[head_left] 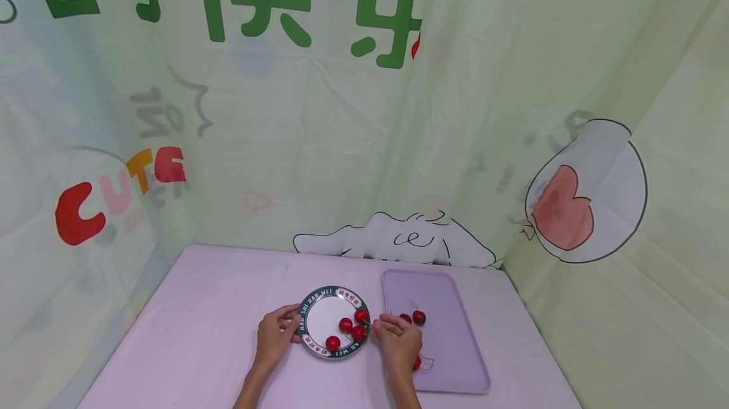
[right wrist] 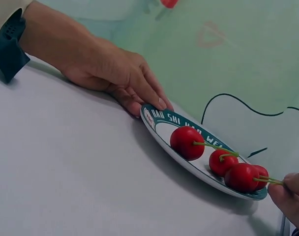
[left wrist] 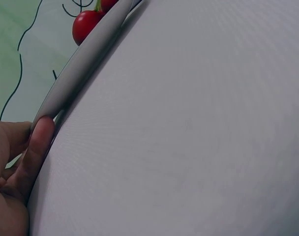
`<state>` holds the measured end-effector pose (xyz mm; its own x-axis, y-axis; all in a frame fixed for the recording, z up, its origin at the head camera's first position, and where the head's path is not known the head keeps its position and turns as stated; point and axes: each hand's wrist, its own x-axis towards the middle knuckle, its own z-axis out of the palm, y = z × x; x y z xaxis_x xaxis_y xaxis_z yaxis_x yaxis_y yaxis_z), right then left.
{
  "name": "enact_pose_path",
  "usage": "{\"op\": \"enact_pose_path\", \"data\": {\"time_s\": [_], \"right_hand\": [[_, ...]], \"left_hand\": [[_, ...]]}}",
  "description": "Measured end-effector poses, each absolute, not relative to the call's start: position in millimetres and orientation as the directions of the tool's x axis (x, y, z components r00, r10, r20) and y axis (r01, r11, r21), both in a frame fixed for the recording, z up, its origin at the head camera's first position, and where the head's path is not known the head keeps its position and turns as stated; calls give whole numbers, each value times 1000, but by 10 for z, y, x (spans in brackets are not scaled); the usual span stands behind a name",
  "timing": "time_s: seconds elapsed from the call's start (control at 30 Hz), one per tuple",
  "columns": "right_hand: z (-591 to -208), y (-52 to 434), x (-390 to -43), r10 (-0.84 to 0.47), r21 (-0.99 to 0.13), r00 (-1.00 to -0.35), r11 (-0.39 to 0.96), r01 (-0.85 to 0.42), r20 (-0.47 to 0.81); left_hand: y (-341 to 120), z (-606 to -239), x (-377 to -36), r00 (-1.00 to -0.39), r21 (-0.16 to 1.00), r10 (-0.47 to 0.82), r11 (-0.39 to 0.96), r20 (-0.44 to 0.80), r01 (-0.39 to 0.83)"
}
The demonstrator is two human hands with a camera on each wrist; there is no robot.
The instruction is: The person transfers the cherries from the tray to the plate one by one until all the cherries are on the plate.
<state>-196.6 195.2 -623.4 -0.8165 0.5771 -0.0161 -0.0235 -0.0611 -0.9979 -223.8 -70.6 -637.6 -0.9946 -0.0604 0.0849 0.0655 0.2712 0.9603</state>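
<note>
A round plate (head_left: pixel 319 318) with a dark green lettered rim and white middle holds several red cherries (head_left: pixel 333 343) with green stems. At the plate's left edge my left hand (head_left: pixel 276 333) pinches the rim; the left wrist view shows a finger (left wrist: pixel 41 135) under it. My right hand (head_left: pixel 400 340) is at the plate's right edge. In the right wrist view its thumb and fingertip pinch the stem (right wrist: pixel 273 181) of a cherry (right wrist: pixel 242 178) that lies against the other cherries at the rim.
A shallow purple tray (head_left: pixel 450 333) lies right of the plate, partly behind my right hand. On it are dark red cherries (head_left: pixel 419 317) with thin stems, some partly hidden. The pale table (head_left: pixel 228 282) meets a printed curtain (head_left: pixel 342 143) at the back and sides.
</note>
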Motion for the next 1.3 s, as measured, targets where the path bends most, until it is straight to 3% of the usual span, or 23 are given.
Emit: {"op": "enact_pose_path", "data": {"time_s": [0.33,0.77,1.3], "right_hand": [[-6141,1889,-1908,533,-990,-843,142,3,73],[-6248,1909,-1914,448,-921,-855,381,-81,260],[-6135,1828,-1800,380,-826,-880,564,-24,285]], "left_hand": [[-705,-6429,-2251,-992,959,-75,273,102,78],[-707,-6405,-2254,-992,958,-71,272,107,84],[-712,-6448,-2289,-991,955,-73,283,113,88]]}}
